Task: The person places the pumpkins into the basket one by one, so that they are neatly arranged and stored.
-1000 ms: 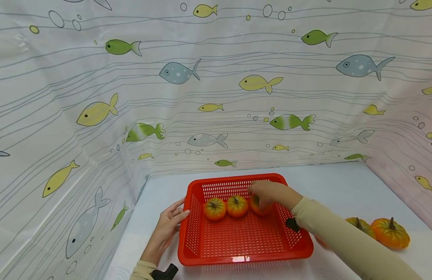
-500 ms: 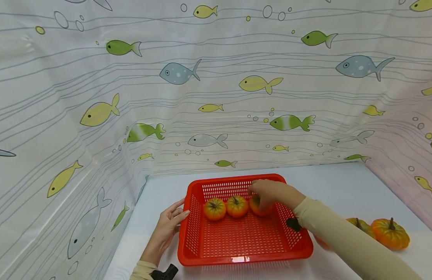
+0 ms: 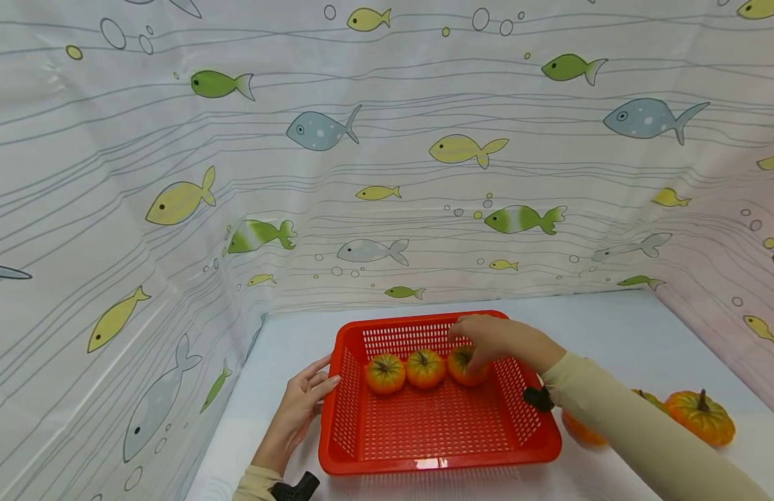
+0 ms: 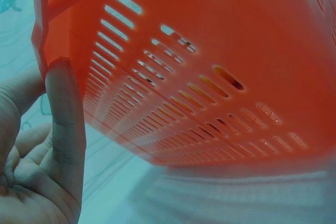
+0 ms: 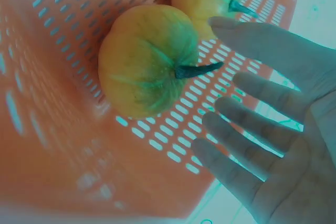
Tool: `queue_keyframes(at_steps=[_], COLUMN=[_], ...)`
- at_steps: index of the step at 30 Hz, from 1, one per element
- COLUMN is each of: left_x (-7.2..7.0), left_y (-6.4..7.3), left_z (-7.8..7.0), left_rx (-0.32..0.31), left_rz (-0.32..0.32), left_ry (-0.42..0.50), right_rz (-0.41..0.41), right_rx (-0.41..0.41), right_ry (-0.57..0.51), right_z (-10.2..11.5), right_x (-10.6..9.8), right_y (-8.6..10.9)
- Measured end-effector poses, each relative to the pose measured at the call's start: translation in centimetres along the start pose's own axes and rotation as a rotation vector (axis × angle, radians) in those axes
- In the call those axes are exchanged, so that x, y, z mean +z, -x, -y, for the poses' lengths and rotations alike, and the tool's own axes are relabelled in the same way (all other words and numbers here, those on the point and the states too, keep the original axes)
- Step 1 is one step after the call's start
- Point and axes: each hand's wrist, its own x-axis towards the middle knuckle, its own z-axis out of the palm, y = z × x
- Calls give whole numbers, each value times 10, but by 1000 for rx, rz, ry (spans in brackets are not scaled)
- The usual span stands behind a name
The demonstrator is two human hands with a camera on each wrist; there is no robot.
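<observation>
A red plastic basket [image 3: 437, 431] holds a row of three small orange-green pumpkins: the left one [image 3: 385, 374], the middle one [image 3: 425, 369] and the right one [image 3: 463, 364]. My left hand [image 3: 302, 396] grips the basket's left rim between thumb and fingers; the left wrist view shows a fingertip [image 4: 60, 72] against that rim. Above the right pumpkin is my right hand [image 3: 496, 339], partly covering it in the head view. In the right wrist view its fingers are spread and apart from this stemmed pumpkin [image 5: 149, 61].
Outside the basket on the right lie more pumpkins: one [image 3: 581, 426] beside the basket wall, one [image 3: 700, 417] farther right, and another mostly behind my right sleeve [image 3: 631, 410]. A fish-print curtain [image 3: 424, 209] encloses the white table [image 3: 569, 313].
My right hand has let go of the right pumpkin, its fingers opening and lifting slightly up and to the right. The pumpkin stays in the basket. My left hand has not moved.
</observation>
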Motion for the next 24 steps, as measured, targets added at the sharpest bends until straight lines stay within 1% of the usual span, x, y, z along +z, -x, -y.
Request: queue_keyframes(at_steps=[7,11,17,19,24], left_x=[-1,0,0,1,0], left_y=[1,0,0,0,0], left_z=[0,1,2,1,2], left_rx=[2,9,16,11,12], left_rz=[-4,-11,-20,-23,-8], left_ry=[6,8,-1,-2,-9], right_rz=[-23,-48,-91,-106,-153], right_rx=[-32,-64,-131,-134,-98], right_ry=[2,-2,31,33,54], right_z=[4,7,7,6,1], right_x=[-8,-15,-24,-26,-31], right_y=[10,18,33,38,51])
